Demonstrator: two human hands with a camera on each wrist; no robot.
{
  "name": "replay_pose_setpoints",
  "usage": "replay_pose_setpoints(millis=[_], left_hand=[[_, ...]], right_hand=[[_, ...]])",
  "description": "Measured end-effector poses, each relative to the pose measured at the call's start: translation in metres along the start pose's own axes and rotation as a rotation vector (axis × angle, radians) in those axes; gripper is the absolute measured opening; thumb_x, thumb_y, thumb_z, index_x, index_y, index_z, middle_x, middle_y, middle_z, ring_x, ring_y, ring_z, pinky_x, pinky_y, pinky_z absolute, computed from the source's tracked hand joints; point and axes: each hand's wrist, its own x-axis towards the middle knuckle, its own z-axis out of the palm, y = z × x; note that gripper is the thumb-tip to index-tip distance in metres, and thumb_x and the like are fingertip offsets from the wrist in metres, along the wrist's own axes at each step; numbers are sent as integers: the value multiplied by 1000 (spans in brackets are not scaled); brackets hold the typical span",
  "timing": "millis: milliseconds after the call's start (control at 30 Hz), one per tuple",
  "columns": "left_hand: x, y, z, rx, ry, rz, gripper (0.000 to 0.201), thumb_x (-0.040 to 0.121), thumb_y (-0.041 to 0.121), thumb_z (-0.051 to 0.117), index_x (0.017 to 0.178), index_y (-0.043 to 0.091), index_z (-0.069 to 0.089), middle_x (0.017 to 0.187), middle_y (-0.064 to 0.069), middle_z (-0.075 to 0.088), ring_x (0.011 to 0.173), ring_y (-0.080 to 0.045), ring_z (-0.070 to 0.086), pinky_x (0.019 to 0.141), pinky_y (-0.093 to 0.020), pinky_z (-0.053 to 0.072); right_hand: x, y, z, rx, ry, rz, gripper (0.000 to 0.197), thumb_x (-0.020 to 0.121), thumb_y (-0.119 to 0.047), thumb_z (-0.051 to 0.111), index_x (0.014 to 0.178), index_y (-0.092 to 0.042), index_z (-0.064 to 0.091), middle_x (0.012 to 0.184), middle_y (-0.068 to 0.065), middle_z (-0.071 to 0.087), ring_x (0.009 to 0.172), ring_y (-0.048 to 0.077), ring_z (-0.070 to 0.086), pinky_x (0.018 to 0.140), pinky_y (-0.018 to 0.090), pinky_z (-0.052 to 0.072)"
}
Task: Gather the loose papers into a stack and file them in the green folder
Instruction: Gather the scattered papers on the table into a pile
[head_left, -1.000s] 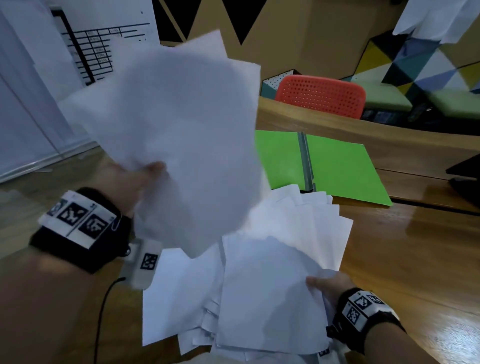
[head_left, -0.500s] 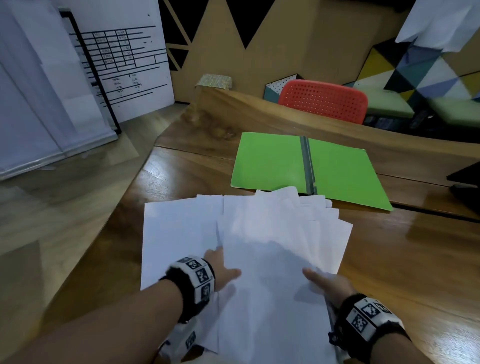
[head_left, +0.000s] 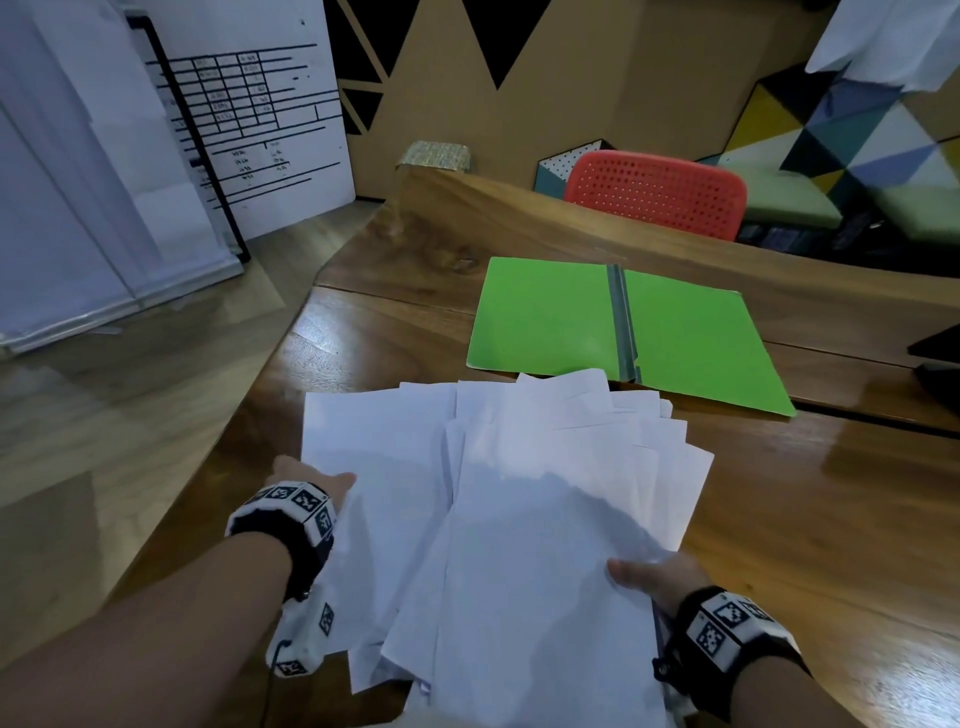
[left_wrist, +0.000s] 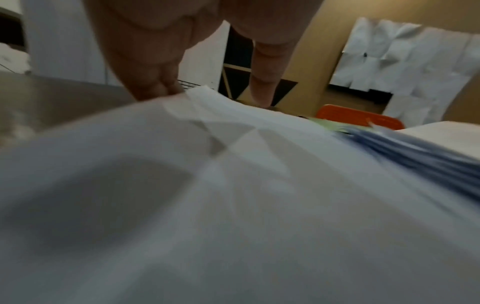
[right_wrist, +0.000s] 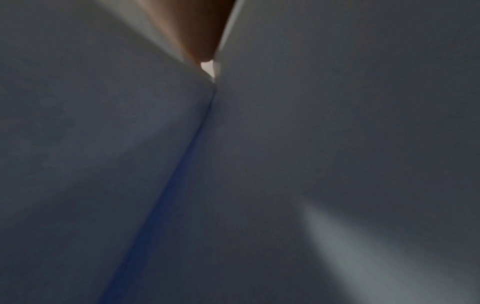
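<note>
A loose fan of white papers (head_left: 524, 499) lies on the wooden tabletop (head_left: 810, 519), its far edge overlapping the near edge of the open green folder (head_left: 550, 312), which lies flat with a grey spine strip down its middle. The left hand (head_left: 311, 480) is at the left edge of the fan, on the side away from the folder; in the left wrist view its fingers (left_wrist: 155, 67) point down straight onto the paper edge, thumb apart, so this grip is spread and touching rather than pinching. The right hand (head_left: 657, 574) is at the right near side of the fan, thumb lying on top of the uppermost sheet and the other fingers hidden beneath; its grip appears to pinch the sheets, and the right wrist view shows only dark paper close up. Both wrists carry black bands with square black-and-white coded markers. Beyond the folder stands a red perforated chair (head_left: 657, 192); to the folder's far left a white board (head_left: 249, 119) bears a ruled table whose writing is too small to read. The wall behind carries coloured triangles.
</note>
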Motion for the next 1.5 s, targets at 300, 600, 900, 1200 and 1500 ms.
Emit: replay_pose_setpoints(millis=[300,600,900,1200,1500], left_hand=[[-10,7,9,77,-183,155,40,81,32,65,111,6,61,124,-13,61,104,-29,58,93,-31,45],[-58,38,-38,-167,138,502,27,85,20,56,106,5,61,105,-18,65,95,-34,59,78,-30,41],[-123,65,-127,-640,353,849,26,79,23,69,105,17,67,88,9,62,83,-11,57,71,-26,43],[-62,78,-61,-832,-163,687,46,54,17,85,95,7,67,92,-6,72,86,-25,64,71,-29,56],[-51,37,72,447,-380,651,84,62,61,59,132,19,39,132,-8,47,117,-29,52,99,-44,45]], right_hand=[[3,2,-1,-34,10,25,58,68,-23,82,113,5,59,93,18,67,81,33,64,68,34,50],[9,5,4,-44,36,34,77,49,-37,88,113,0,62,99,17,70,87,35,68,85,46,54],[6,-1,1,-116,23,59,50,63,-28,84,99,1,64,88,16,69,78,32,66,65,32,52],[4,-1,1,226,-25,96,46,80,-20,68,119,2,55,124,20,59,109,38,58,86,37,45],[6,0,2,221,-56,15,91,42,-56,86,111,-1,64,97,16,70,89,34,66,85,46,53]])
